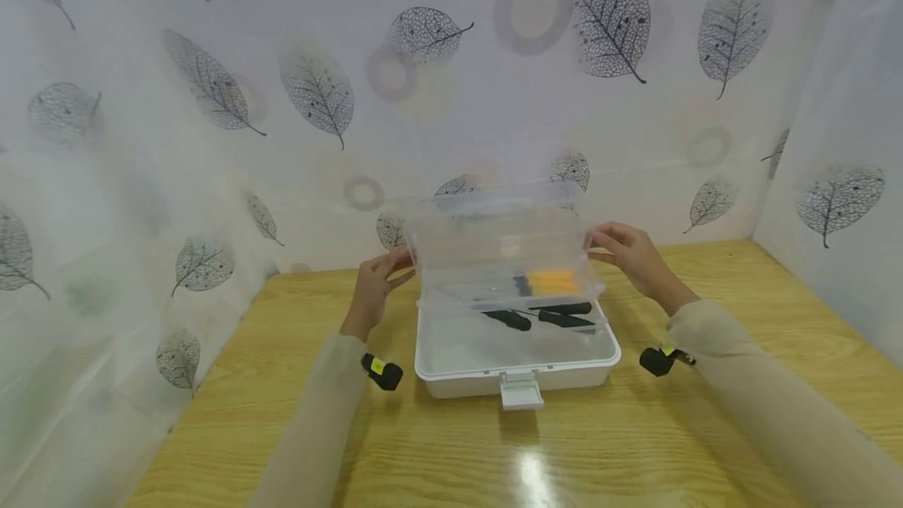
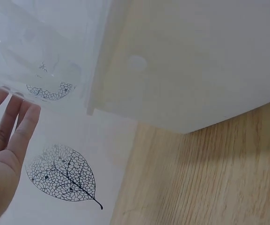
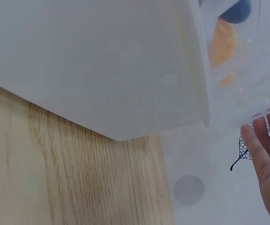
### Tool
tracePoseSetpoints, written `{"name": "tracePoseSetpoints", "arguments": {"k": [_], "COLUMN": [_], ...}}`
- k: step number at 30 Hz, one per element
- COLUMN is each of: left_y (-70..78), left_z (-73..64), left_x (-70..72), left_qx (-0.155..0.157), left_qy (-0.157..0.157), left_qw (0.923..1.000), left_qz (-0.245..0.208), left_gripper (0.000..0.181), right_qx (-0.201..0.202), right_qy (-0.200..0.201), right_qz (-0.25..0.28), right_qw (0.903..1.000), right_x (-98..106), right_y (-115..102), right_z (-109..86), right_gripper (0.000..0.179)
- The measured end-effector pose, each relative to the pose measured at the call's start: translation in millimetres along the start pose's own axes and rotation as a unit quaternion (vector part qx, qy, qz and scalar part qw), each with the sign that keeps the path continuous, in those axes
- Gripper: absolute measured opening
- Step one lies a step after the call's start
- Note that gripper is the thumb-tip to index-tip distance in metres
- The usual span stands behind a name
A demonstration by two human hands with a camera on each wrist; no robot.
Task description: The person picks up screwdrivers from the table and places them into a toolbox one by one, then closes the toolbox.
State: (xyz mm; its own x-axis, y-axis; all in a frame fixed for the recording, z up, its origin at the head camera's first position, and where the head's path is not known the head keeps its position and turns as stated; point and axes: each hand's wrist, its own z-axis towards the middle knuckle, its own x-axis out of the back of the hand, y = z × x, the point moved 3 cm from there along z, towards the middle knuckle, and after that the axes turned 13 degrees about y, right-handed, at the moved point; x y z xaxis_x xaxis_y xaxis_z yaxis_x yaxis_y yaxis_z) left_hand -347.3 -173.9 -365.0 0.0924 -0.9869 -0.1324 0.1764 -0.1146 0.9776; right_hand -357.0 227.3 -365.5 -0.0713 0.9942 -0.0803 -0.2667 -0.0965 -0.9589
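Note:
A white storage box with a see-through lid stands in the middle of the table. The lid is tilted up at the back. My left hand touches the lid's left edge with its fingertips; in the left wrist view its fingers look fairly straight. On the opposite edge, the fingertips of my right hand touch the lid, with the fingers extended. Several black-handled tools lie inside. An orange item shows blurred through the plastic.
A white latch hangs down at the box's front. The wooden table reaches back to a leaf-printed curtain, which also hangs along both sides. Black wrist cameras sit at the sleeves.

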Motion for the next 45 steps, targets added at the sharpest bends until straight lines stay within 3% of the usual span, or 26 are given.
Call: {"name": "tracePoseSetpoints", "arguments": {"k": [6,12,21,29,34,37,40,42,45], "left_y": [1.9,3.1,4.9,10.6,15.5,16.6,16.3,15.4,15.3], "left_z": [-6.8,-11.4,-16.3,-22.6,-28.7,-34.3,-40.7,-44.0,-50.0], "left_x": [0.0,0.0,1.1,2.9,3.1,4.9,7.8,9.2,9.0], "left_qx": [-0.005,-0.017,-0.003,-0.008,-0.015,-0.025,-0.032,-0.038,-0.051], "left_qy": [0.009,-0.006,-0.02,-0.03,-0.061,-0.085,-0.089,-0.085,-0.079], "left_qw": [0.9994,0.9978,0.9984,0.9977,0.994,0.987,0.9773,0.9718,0.9684], "left_qz": [0.033,0.064,0.052,0.06,0.089,0.134,0.19,0.216,0.231], "left_gripper": [0.047,0.045,0.044,0.038,0.041,0.048,0.051,0.049,0.043], "right_qx": [0.01,0.019,0.041,0.032,0.031,0.035,0.031,0.029,0.029], "right_qy": [-0.02,-0.034,-0.091,-0.095,-0.089,-0.079,-0.071,-0.075,-0.097], "right_qz": [0.024,0.023,0.056,0.046,-0.003,-0.098,-0.191,-0.198,-0.155], "right_qw": [0.9995,0.999,0.9934,0.9939,0.9955,0.9915,0.9785,0.9769,0.9828], "right_x": [0,0,0,-2,0,3,5,4,3], "right_y": [-4,-6,-12,-18,-20,-20,-19,-20,-20], "right_z": [-7.2,-12.7,-20.4,-28.4,-37.6,-43.7,-49.7,-54.2,-61.6], "right_gripper": [0.02,0.023,0.03,0.025,0.017,0.024,0.039,0.047,0.048]}}
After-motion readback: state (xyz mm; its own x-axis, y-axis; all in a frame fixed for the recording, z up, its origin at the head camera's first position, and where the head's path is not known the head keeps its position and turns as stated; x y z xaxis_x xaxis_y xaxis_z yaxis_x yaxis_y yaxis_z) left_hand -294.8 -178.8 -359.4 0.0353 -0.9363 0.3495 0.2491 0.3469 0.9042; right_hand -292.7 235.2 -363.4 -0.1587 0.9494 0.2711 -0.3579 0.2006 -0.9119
